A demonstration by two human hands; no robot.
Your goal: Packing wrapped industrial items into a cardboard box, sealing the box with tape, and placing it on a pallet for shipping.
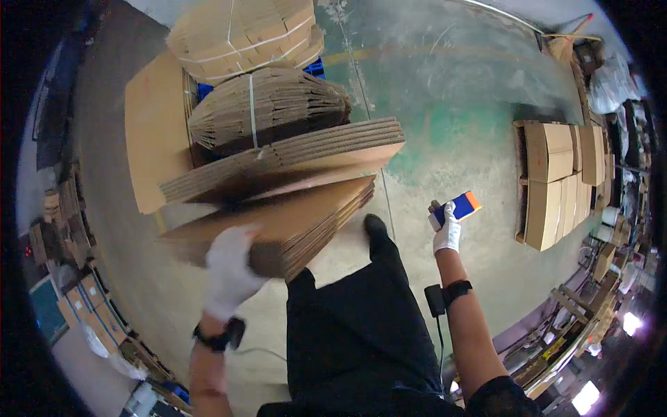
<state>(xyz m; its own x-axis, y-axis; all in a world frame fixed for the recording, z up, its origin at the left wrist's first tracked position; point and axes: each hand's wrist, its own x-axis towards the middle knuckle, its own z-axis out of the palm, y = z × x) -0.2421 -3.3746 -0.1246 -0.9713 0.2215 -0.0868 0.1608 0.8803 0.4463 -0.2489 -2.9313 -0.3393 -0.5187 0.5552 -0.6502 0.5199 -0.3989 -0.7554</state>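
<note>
My left hand [233, 271], in a white glove and blurred by motion, grips the near left edge of a stack of flattened cardboard boxes [292, 222], which is tilted in front of my legs. Just beyond it leans another stack of flat cardboard [333, 149], with a white strap showing at its top. Off to the right, my gloved right hand [448, 229] is closed around a small blue block-shaped object with an orange end [465, 203]; its kind I cannot make out.
Behind the leaning stack lie a strapped cardboard bundle [271, 111] and a larger strapped one [243, 38], with bits of blue pallet beneath. Closed cartons [556, 187] stand on a pallet at the right. Shelving and clutter [570, 333] line the lower right.
</note>
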